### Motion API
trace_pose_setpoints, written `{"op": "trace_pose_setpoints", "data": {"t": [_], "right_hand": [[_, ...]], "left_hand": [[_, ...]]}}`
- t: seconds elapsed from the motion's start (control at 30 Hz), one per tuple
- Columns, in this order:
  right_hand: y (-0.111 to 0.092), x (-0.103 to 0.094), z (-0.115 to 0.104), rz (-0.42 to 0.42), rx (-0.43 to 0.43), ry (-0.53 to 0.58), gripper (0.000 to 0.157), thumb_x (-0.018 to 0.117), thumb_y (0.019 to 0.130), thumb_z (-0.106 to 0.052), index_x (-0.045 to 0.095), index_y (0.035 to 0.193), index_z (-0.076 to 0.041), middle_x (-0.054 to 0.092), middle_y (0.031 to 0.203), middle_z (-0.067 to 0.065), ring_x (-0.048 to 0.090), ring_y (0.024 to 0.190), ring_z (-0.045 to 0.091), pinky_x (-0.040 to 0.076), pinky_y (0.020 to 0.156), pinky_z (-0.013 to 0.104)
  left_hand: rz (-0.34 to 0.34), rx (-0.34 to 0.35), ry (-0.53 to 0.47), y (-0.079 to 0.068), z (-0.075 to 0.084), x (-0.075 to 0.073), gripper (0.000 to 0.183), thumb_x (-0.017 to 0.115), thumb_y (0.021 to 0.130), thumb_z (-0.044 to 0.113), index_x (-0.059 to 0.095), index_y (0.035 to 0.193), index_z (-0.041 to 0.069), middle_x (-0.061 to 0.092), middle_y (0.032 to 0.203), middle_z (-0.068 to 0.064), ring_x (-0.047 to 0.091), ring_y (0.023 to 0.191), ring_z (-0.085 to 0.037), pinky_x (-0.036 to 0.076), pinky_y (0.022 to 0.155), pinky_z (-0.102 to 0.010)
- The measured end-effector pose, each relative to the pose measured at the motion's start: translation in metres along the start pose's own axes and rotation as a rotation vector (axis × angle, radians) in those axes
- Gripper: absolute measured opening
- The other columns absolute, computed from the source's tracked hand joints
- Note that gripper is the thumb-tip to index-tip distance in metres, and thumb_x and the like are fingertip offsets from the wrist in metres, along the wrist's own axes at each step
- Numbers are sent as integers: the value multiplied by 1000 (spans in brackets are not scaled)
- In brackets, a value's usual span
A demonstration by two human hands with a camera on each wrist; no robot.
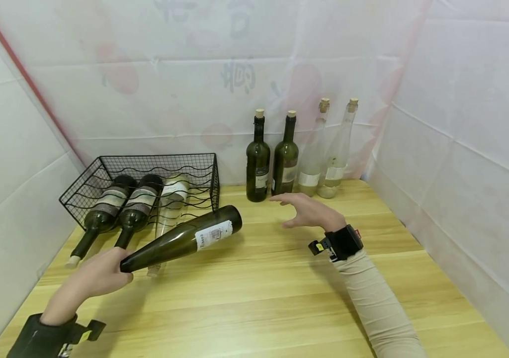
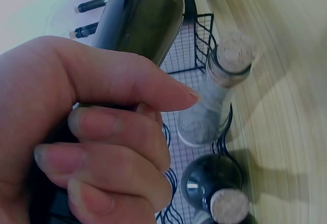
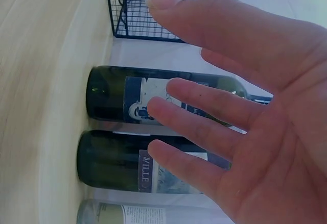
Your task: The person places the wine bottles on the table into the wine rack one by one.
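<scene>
My left hand [image 1: 98,273] grips a dark green wine bottle [image 1: 183,241] by its neck, with the base pointing up and to the right. In the left wrist view the fingers curl round the neck and the bottle's body [image 2: 140,22] rises beyond them. Behind it stands a black wire rack [image 1: 216,174], where two dark wine bottles [image 1: 135,209] and a clear bottle [image 1: 176,194] lie side by side, corked necks toward me. My right hand [image 1: 310,211] hovers with loosely spread fingers, holding nothing, in front of the standing bottles.
Two dark green corked bottles [image 1: 258,164] and two clear corked bottles [image 1: 337,154] stand upright along the back of the wooden table [image 1: 245,308]. White cloth walls [image 1: 460,124] close in the back and both sides.
</scene>
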State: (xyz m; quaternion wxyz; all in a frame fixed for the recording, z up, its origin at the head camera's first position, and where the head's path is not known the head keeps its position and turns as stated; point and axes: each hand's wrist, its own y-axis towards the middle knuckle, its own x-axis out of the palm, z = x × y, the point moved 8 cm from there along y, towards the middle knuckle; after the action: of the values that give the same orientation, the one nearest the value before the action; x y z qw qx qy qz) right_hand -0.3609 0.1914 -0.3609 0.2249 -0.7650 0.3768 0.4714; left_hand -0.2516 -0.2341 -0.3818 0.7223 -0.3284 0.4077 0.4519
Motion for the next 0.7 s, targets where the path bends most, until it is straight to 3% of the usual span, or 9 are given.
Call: {"op": "trace_pose_setpoints", "data": {"t": [0.1,0.2,0.27,0.33,0.37,0.43,0.5,0.57,0.7], "right_hand": [[0,0,0,-9,12,9,79,82,89,-22,43,157,-19,47,160,11,52,141,38,50,107,53],[0,-1,-1,-10,8,10,80,83,89,-22,43,157,-17,47,160,13,52,141,39,49,108,54],[0,-2,-1,-5,3,6,80,83,88,-22,43,157,-15,48,159,14,53,140,38,49,109,54],[1,-3,-1,-1,-4,-2,80,83,88,-23,43,157,-13,48,159,15,53,140,38,48,110,54],[1,-3,0,0,-1,-3,80,83,88,-23,43,157,-13,48,159,14,53,140,37,48,110,53],[1,-4,0,-1,-2,-6,80,83,89,-23,43,157,-12,49,158,14,53,140,37,49,109,53],[1,-4,0,-2,-1,-4,79,83,89,-23,43,157,-12,49,158,14,52,141,38,48,109,54],[0,-4,0,0,5,-5,79,83,89,-22,43,157,-13,49,158,14,52,141,38,48,110,54],[-1,-3,-2,2,-3,-7,78,82,89,-20,44,156,-10,49,158,15,51,140,42,48,109,55]], "left_hand": [[-5,5,-19,-5,-6,-2,22,67,84,5,73,106,5,30,56,9,23,50,-6,24,52,-25],[-12,-10,-13,-10,-14,-3,26,68,85,7,71,109,-2,32,55,7,22,49,-6,27,53,-24],[-1,-16,13,-12,-17,-5,41,70,85,9,66,121,-12,55,62,-6,21,49,-7,29,53,-25],[9,-22,31,-15,-20,-7,50,71,85,10,62,126,-17,70,85,-23,18,49,-8,29,54,-26],[13,-28,37,-17,-22,-8,57,71,86,11,58,131,-19,70,88,-25,17,49,-8,29,54,-26],[7,-13,29,-20,-24,-9,44,70,86,10,65,122,-13,70,89,-22,19,49,-7,27,52,-25],[-16,-6,-8,-23,-26,-7,28,68,86,8,70,110,-5,55,66,-4,21,49,-5,26,51,-24],[-36,-3,-27,-26,-28,-6,14,67,86,7,69,99,4,34,59,8,23,49,-3,26,51,-23],[-34,-12,-22,-29,-33,-4,6,67,84,7,66,88,12,34,57,10,25,49,-2,25,51,-21]]}}
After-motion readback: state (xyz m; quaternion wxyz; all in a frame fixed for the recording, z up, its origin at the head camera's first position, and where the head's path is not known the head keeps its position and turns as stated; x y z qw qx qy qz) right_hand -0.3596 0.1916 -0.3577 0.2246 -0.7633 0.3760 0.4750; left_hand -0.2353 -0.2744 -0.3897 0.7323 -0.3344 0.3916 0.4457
